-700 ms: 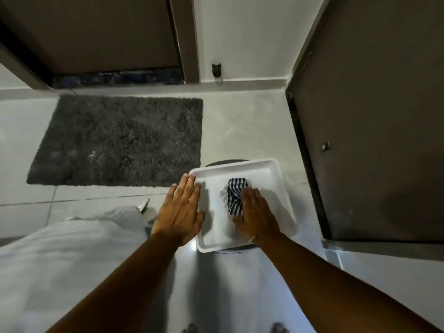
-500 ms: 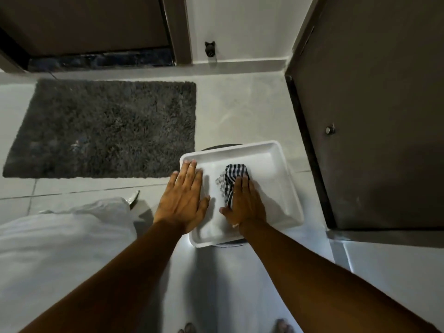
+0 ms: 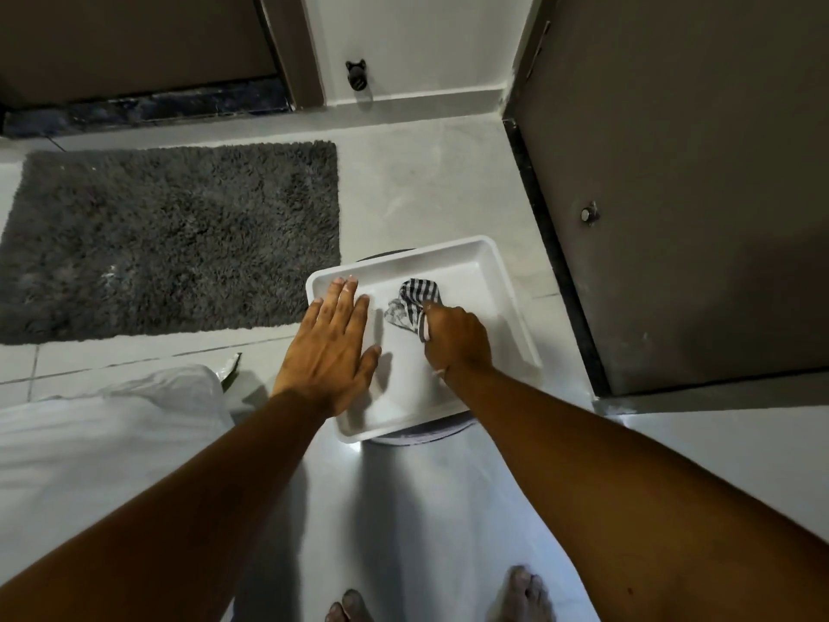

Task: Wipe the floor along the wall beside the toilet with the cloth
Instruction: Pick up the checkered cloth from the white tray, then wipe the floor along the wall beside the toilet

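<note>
- We get a firm hold on the cloth (image 3: 415, 303) first, bunching it so no end hangs loose.
- We lift it straight up so the white tray (image 3: 453, 258) stays put.
- Our right hand (image 3: 455, 336) is curled shut on the checked cloth, in the tray's far middle.
- Our left hand (image 3: 329, 347) lies flat, fingers wide, on the tray's left edge.

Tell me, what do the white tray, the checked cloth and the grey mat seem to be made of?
The tray looks like smooth, matte moulded plastic, going by its rounded rim. The cloth, bunched in the right hand, seems thin woven fabric, likely cotton. The mat shows shaggy pile, probably synthetic.
</note>
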